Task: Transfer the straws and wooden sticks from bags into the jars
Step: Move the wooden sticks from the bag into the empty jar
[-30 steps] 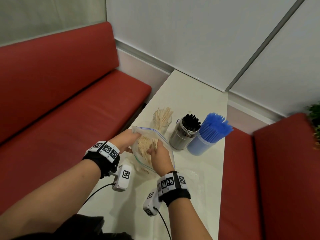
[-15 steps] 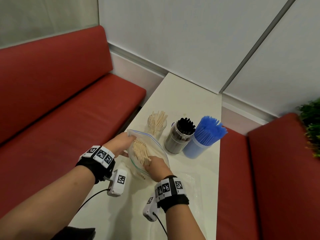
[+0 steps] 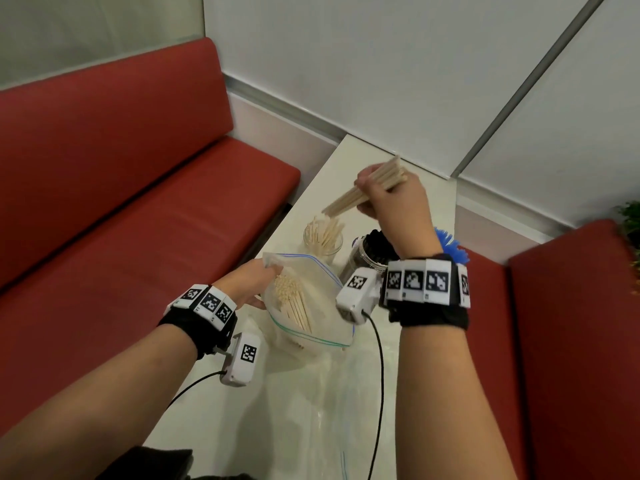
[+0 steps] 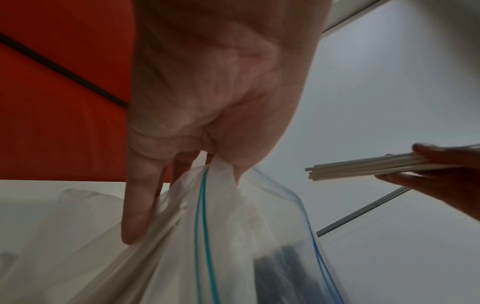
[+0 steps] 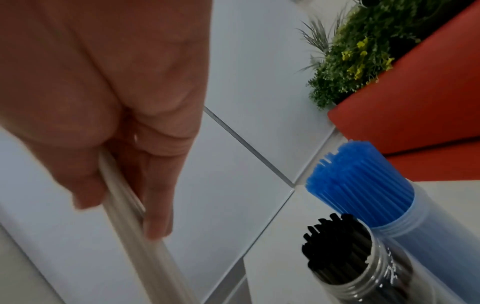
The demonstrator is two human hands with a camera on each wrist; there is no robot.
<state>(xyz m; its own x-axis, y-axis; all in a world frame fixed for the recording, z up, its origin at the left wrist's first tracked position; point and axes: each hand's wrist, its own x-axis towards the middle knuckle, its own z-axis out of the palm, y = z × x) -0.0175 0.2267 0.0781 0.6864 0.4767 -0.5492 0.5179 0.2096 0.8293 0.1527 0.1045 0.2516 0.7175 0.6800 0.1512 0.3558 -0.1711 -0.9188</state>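
Observation:
My right hand (image 3: 384, 192) grips a bundle of wooden sticks (image 3: 360, 194), held tilted in the air above the glass jar of wooden sticks (image 3: 322, 241). The same bundle (image 5: 135, 222) runs through my curled fingers in the right wrist view. My left hand (image 3: 251, 284) pinches the rim of a clear zip bag (image 3: 311, 306) on the white table (image 3: 377, 164); more wooden sticks (image 3: 294, 303) lie inside it. In the left wrist view the left hand's fingers (image 4: 137, 205) hold the bag's edge (image 4: 205, 205). A jar of black straws (image 5: 345, 253) and a container of blue straws (image 5: 363, 189) stand right of the stick jar.
Red benches (image 3: 121, 202) flank the narrow table on both sides. An empty clear bag (image 3: 329, 410) lies flat on the near part of the table. A green plant (image 5: 363, 47) sits behind the right bench. Grey wall panels close off the far end.
My right hand has come out of the bag with a bundle of sticks and risen above the stick jar. The left hand still holds the bag open.

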